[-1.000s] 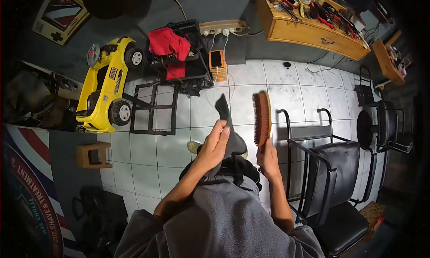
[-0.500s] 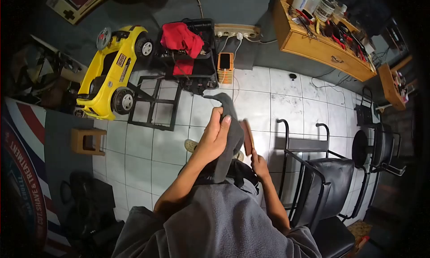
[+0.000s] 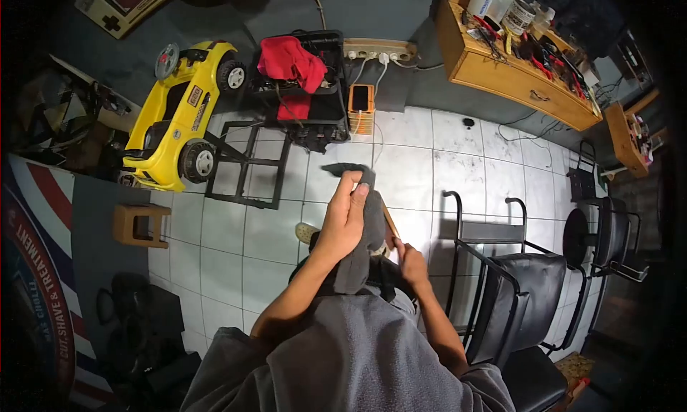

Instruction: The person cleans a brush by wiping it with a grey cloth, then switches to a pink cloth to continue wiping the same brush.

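Note:
A dark grey cloth (image 3: 373,219) hangs in folds in front of my body, its upper end bent over to the left. My left hand (image 3: 345,222) is closed around the upper part of this cloth, with the thumb pressed along it. To the right and lower, my right hand (image 3: 413,264) grips the handle of a wooden brush (image 3: 390,224). The brush is seen nearly edge-on, right at the cloth's right side, and its head is largely hidden behind the fabric.
A black armchair (image 3: 519,297) stands close on the right. Toward the left are a yellow toy car (image 3: 179,111), a black metal frame (image 3: 247,165) and a small stool (image 3: 142,226). Ahead, a black trolley (image 3: 333,104) carries red cloths; a wooden drawer counter (image 3: 515,79) holds tools.
The brush has turned from showing its broad side to nearly edge-on and moved in against the cloth. The cloth's upper end has dropped lower and swung left.

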Action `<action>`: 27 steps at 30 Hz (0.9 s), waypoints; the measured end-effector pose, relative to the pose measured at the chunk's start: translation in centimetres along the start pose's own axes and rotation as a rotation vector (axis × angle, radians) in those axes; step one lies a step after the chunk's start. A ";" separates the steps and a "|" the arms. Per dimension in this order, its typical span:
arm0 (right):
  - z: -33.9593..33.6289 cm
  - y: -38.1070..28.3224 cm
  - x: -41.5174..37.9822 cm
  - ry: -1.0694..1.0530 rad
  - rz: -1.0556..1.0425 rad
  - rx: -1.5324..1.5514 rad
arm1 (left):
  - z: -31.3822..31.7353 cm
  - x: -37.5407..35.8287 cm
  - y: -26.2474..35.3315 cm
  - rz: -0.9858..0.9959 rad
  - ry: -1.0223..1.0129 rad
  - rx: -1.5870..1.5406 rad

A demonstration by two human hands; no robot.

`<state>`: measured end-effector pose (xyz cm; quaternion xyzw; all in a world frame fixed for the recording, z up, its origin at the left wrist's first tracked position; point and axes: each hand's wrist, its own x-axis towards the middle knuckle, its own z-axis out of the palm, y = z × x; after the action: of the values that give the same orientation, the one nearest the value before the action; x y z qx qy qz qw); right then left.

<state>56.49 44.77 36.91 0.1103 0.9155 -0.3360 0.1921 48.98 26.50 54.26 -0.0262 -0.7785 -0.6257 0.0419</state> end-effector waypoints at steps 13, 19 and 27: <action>-5.6 -9.2 -3.8 0.010 -0.349 0.757 | 0.1 -1.2 1.4 -0.048 -0.094 -0.129; -0.5 -1.2 1.1 -0.185 -0.173 0.085 | -1.4 -2.2 1.8 0.111 -0.183 -0.253; -3.5 -2.5 -0.6 -0.086 0.039 0.698 | -1.6 -2.9 1.5 -0.032 -0.139 -0.256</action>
<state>55.19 45.14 41.07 0.1726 0.7343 -0.6292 0.1875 52.04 25.25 55.81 -0.0622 -0.6938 -0.7170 -0.0257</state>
